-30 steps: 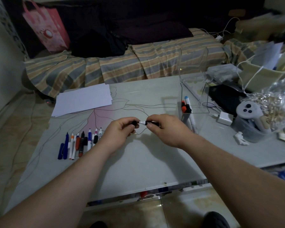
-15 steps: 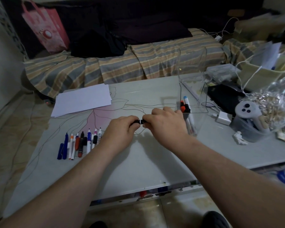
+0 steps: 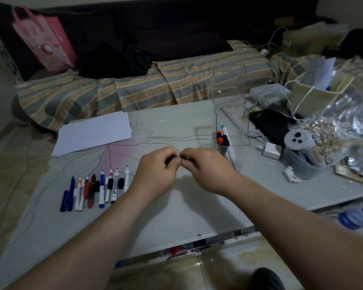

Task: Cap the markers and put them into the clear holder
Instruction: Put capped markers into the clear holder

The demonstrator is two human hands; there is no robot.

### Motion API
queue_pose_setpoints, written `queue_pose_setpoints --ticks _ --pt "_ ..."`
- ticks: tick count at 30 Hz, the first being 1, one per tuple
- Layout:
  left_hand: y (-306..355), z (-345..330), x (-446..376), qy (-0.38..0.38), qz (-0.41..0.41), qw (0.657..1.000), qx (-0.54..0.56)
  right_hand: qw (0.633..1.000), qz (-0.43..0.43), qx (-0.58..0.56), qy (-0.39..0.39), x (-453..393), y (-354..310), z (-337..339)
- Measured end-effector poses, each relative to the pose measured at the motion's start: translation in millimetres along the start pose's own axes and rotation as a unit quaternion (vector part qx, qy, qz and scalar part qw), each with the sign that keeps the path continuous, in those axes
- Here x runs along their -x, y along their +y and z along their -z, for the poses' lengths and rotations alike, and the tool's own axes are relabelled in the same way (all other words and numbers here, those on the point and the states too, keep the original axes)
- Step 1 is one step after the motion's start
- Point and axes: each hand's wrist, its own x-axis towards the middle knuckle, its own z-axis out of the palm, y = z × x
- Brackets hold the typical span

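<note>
My left hand (image 3: 158, 172) and my right hand (image 3: 203, 167) meet above the middle of the table, fingertips touching. Between them they pinch a black marker (image 3: 184, 158) and its cap, almost wholly hidden by the fingers. A row of several uncapped markers (image 3: 99, 185) with loose caps beside them lies on the table to the left of my hands. The clear holder (image 3: 232, 130) stands to the right of my right hand, with a few capped markers (image 3: 223, 140) upright inside it.
White paper sheets (image 3: 92, 132) lie at the table's back left. At the right are a black case (image 3: 270, 124), a white charger (image 3: 271, 149), a grey tub with a white controller (image 3: 300, 141) and a plastic bag (image 3: 344, 126). A striped sofa stands behind the table.
My hands have closed together: the white marker tip seen between them a second ago is now covered, and the fingertips touch.
</note>
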Motion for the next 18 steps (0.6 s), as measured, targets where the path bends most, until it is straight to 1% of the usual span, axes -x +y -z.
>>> queue_pose_setpoints --ticks 1,2,3,5,7,8,9,10,11,12,13,15,16,18 --pt "11.0 1.1 -2.0 0.024 0.034 0.996 0.079 0.999 0.009 -0.032 -0.001 0.0 -0.5 7.4" --pt "22.0 1.6 -4.8 0.047 0.064 0.985 0.156 0.998 0.017 -0.063 -0.003 -0.5 -2.2 15.1" --pt "32.7 1.9 -8.3 0.065 0.076 0.971 0.216 0.994 0.024 -0.103 -0.004 -2.0 -3.7 22.0" --pt "48.9 -0.7 -16.8 0.074 0.066 0.948 0.302 0.977 0.027 -0.211 0.018 -4.3 -5.9 37.0" --pt "61.0 -9.9 -22.5 0.057 0.049 0.926 0.371 0.949 -0.016 -0.303 0.090 -7.2 0.8 50.1" --pt "64.3 -16.8 -23.5 0.044 0.041 0.927 0.370 0.932 -0.050 -0.331 0.139 -8.9 8.1 56.5" --pt "67.0 -24.4 -22.8 0.029 0.037 0.935 0.352 0.918 -0.084 -0.333 0.198 -10.7 18.0 63.3" --pt "67.7 -33.4 -21.6 0.012 0.040 0.943 0.331 0.908 -0.111 -0.312 0.257 -11.3 28.4 70.8" --pt "68.0 -41.5 -19.8 -0.004 0.049 0.948 0.314 0.902 -0.127 -0.282 0.301 -10.9 39.4 77.3" --pt "66.7 -49.1 -18.2 -0.023 0.059 0.953 0.296 0.905 -0.137 -0.244 0.321 -9.3 50.5 81.5" --pt "64.5 -54.7 -16.9 -0.036 0.060 0.965 0.253 0.918 -0.143 -0.187 0.318 -7.3 60.9 83.1" --pt "59.6 -61.6 -14.0 -0.068 0.019 0.992 0.108 0.950 -0.148 -0.051 0.271 -2.4 78.2 76.8" --pt "56.6 -65.0 -12.5 -0.086 -0.006 0.995 0.051 0.960 -0.141 0.003 0.243 -0.1 83.9 70.8" --pt "51.8 -70.5 -8.8 -0.120 -0.039 0.992 -0.024 0.968 -0.123 0.052 0.211 2.5 88.2 61.4"
